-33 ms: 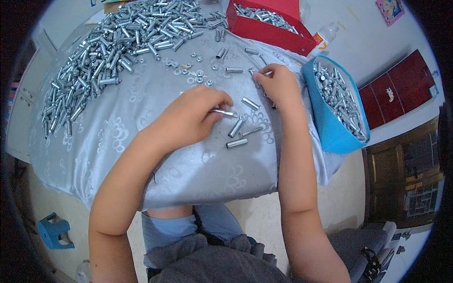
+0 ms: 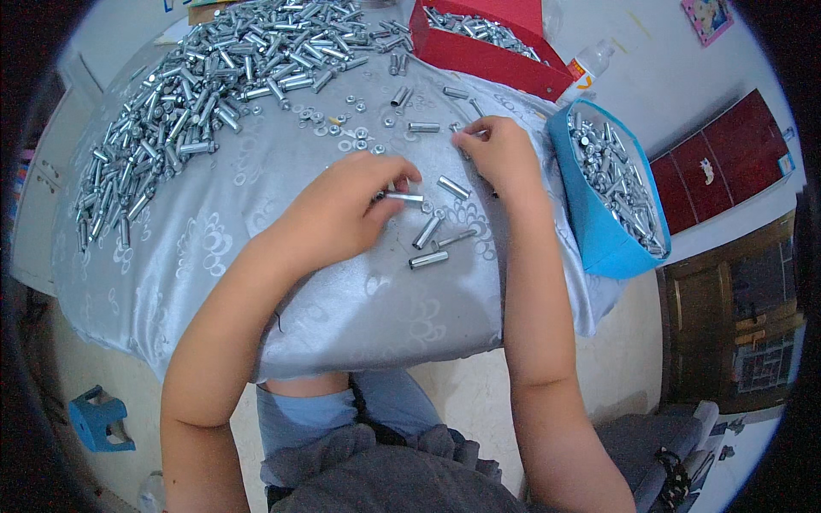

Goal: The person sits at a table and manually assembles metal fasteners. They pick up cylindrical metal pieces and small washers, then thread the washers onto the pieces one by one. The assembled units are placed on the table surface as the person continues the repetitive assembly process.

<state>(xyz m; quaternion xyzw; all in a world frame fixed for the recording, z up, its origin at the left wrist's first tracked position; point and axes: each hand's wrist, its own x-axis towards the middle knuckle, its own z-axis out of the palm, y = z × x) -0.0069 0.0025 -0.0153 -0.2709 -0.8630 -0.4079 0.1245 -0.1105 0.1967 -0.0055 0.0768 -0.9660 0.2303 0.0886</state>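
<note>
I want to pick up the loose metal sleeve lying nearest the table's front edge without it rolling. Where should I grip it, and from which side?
Probably best to grip the metal sleeve at mid-length, thumb and finger on its two long sides, coming from above. It lies flat on the grey cloth, apart from its neighbours, and its round body would likely roll if pushed sideways.

plastic bottle (image 2: 588, 61), orange label, lying beside red box | small blue stool (image 2: 100, 419) on floor, lower left | dark red cabinet (image 2: 727, 162) at right | brown wooden door (image 2: 735, 316) below cabinet | pink picture (image 2: 707, 17) on wall, upper right
</note>
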